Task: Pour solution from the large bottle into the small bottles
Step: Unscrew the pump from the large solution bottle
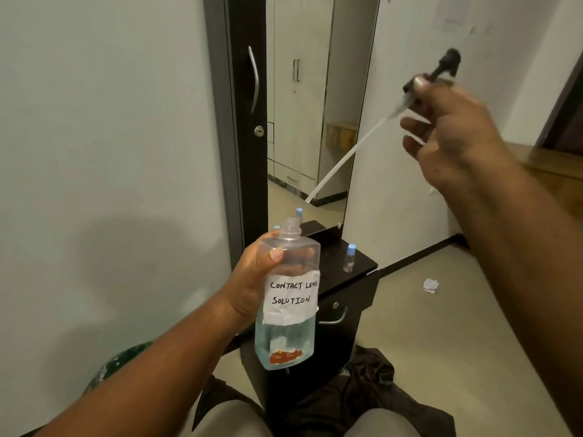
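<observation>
Standing uncapped, the large bottle (287,298), part-full of blue solution.

Motion blurs the right hand (454,134) and the black pump head (441,69) above its fingers; the large bottle (288,298) hides most left-hand fingers and a blue-capped small bottle (299,212) behind its neck.

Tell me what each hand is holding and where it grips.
Left hand grips the large bottle around its upper body. Right hand holds the pump at its collar, tube hanging free.
</observation>
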